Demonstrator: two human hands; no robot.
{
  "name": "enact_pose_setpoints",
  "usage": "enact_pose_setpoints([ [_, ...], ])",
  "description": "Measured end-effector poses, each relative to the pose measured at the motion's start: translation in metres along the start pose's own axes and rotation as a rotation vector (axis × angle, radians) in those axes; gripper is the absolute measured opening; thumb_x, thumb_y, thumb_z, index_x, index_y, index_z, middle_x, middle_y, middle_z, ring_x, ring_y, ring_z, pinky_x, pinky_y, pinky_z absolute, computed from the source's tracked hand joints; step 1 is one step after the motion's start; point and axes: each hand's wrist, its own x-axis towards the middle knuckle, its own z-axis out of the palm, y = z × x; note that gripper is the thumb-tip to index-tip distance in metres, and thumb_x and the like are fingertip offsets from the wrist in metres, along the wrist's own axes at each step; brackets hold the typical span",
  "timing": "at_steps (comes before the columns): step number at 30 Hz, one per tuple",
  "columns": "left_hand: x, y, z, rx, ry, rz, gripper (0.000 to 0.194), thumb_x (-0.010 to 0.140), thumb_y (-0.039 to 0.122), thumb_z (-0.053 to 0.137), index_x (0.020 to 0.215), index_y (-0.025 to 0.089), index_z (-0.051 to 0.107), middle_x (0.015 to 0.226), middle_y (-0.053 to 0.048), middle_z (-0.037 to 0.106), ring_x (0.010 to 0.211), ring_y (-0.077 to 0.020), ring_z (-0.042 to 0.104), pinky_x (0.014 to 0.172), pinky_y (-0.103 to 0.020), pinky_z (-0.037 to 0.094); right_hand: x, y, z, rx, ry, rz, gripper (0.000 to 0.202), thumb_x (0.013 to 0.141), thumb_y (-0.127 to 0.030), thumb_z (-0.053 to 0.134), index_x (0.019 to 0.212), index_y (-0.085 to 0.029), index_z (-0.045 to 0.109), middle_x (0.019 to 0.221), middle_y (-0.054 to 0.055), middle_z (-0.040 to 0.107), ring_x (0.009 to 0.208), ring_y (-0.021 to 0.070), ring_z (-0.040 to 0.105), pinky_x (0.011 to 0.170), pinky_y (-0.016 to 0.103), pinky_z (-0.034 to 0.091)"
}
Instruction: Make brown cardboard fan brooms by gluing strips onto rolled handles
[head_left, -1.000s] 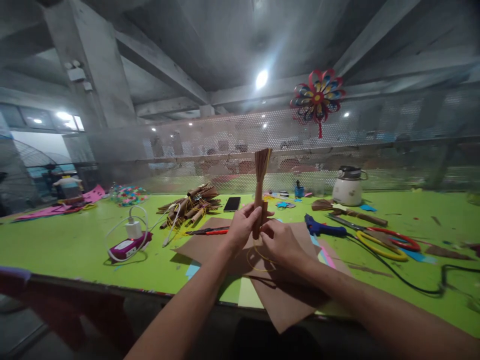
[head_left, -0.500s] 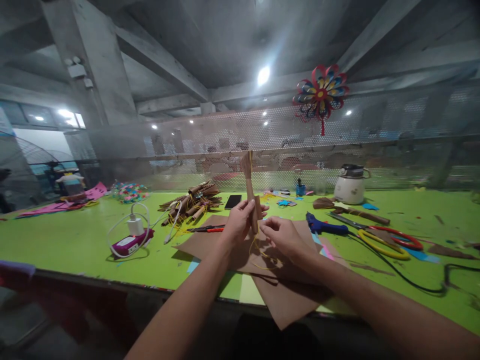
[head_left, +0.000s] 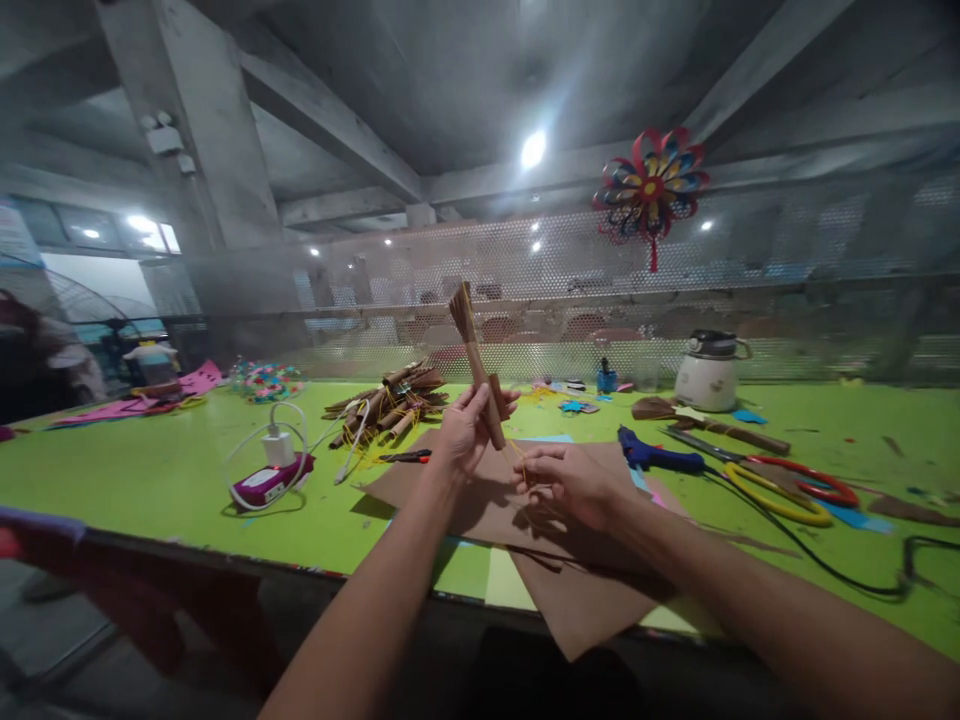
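Observation:
Above the brown paper sheets (head_left: pixel 570 590), my left hand (head_left: pixel 466 432) is closed round a rolled brown paper piece (head_left: pixel 477 360) with a fringed, fanned top, tilted to the left. A shorter brown roll (head_left: pixel 496 402) lies against it in the same hand. Thin yellow string (head_left: pixel 516 455) runs from the bottom of the rolls to my right hand (head_left: pixel 551 475), whose fingers are pinched on it. More of the string hangs below those fingers. Just left of my left wrist, a red and black tool (head_left: pixel 406 457) lies on the paper, partly covered.
On the green table (head_left: pixel 180 460) are a bundle of brown rolls (head_left: pixel 397 400), a purple power strip (head_left: pixel 270 482), a blue glue gun (head_left: pixel 664 455), large scissors (head_left: pixel 780 480) and a white jug (head_left: pixel 706 378). A mesh partition (head_left: pixel 390 300) stands behind.
The brown rolls have tilted to the left in my left hand. My right hand has shifted slightly down and now draws the yellow string from their bottom. The view has shifted slightly.

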Motion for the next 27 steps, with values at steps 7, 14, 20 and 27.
enact_pose_setpoints([
  [7, 0.0, 0.007, -0.004, -0.056, -0.023, -0.002, 0.018, 0.081, 0.025, 0.058, 0.091, 0.009, 0.061, 0.088, -0.014, 0.068, 0.091, -0.023, 0.064, 0.09, -0.038, 0.045, 0.0, 0.003, -0.006, -0.026, -0.157, 0.072, 0.02, 0.074, -0.031, 0.063, 0.082, -0.013, 0.064, 0.05, -0.004, 0.05, 0.036, 0.0023, 0.032, 0.037, 0.019, 0.017],
  [14, -0.005, 0.006, 0.0, -0.095, -0.063, -0.05, 0.018, 0.081, 0.024, 0.058, 0.094, 0.011, 0.062, 0.085, -0.01, 0.068, 0.09, -0.0217, 0.063, 0.086, -0.035, 0.047, -0.011, -0.001, 0.006, -0.092, -0.336, 0.135, 0.03, 0.079, -0.039, 0.059, 0.088, -0.012, 0.067, 0.041, -0.006, 0.042, 0.035, 0.0034, 0.025, 0.038, 0.022, 0.014],
  [20, -0.009, -0.001, 0.005, -0.069, -0.067, -0.111, 0.017, 0.079, 0.022, 0.06, 0.091, 0.01, 0.061, 0.08, -0.009, 0.067, 0.085, -0.0201, 0.064, 0.08, -0.031, 0.05, -0.02, -0.003, 0.015, -0.043, -0.393, 0.118, 0.029, 0.079, -0.039, 0.056, 0.089, -0.014, 0.067, 0.049, -0.001, 0.055, 0.037, 0.0043, 0.029, 0.041, 0.023, 0.018],
  [27, -0.011, -0.004, 0.008, -0.08, -0.064, -0.194, 0.016, 0.079, 0.02, 0.06, 0.092, 0.011, 0.061, 0.078, -0.006, 0.064, 0.074, -0.0147, 0.063, 0.067, -0.023, 0.051, -0.017, 0.009, 0.01, -0.168, -0.434, 0.113, 0.029, 0.078, -0.04, 0.058, 0.085, -0.014, 0.068, 0.052, -0.001, 0.057, 0.038, 0.0043, 0.027, 0.041, 0.023, 0.017],
])
